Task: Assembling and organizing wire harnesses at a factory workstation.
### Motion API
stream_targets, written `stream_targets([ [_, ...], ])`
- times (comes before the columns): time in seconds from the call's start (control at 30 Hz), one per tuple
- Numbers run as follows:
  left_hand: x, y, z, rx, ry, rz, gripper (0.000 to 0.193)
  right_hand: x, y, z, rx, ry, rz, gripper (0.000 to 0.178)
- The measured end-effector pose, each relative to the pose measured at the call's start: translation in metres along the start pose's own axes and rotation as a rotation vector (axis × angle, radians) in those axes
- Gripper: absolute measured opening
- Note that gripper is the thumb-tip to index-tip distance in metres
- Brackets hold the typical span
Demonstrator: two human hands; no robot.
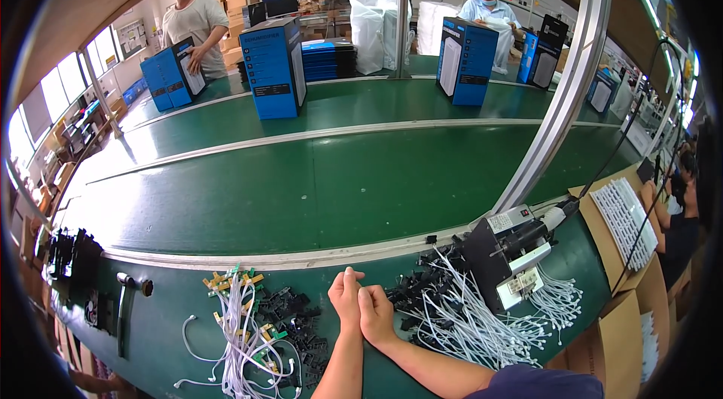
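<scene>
My left hand (346, 297) and my right hand (376, 314) are brought together above the front of the green bench, touching each other. Both have their fingers curled in; whatever lies inside them, if anything, is hidden. Left of them lies a bundle of white cables (239, 324) with small green and gold boards at the ends. Small black plastic parts (296, 324) are heaped between that bundle and my left forearm. Beside my right hand spreads another pile of black parts (413, 290), next to many thin white wires (471, 316).
A black bench machine (489, 263) stands at right, near cardboard boxes (625, 331). A hammer (123, 312) and black parts (73, 256) lie at left. Beyond runs a green conveyor (324, 188); blue boxes (271, 71) stand on the far line, where two people are.
</scene>
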State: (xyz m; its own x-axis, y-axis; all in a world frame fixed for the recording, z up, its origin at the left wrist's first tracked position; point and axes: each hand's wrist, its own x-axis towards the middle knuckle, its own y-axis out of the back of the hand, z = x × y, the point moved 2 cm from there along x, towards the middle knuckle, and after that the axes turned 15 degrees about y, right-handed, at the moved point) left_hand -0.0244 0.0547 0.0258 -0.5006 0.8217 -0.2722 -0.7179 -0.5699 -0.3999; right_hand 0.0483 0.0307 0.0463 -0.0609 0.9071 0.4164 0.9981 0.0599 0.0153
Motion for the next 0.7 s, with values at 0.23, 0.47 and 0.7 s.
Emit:
stream_targets([
  [0.23,0.002,-0.002,-0.001,0.0,-0.006,0.003,0.03,0.002,0.001,0.001,0.001,-0.004,-0.005,0.024],
  [0.47,-0.011,0.003,0.006,0.075,-0.049,0.047,0.03,-0.001,-0.002,0.001,0.038,-0.035,-0.005,0.025],
  [0.7,-0.004,-0.001,0.005,0.018,-0.017,-0.011,0.033,-0.001,-0.001,0.006,0.005,0.021,0.017,0.026],
])
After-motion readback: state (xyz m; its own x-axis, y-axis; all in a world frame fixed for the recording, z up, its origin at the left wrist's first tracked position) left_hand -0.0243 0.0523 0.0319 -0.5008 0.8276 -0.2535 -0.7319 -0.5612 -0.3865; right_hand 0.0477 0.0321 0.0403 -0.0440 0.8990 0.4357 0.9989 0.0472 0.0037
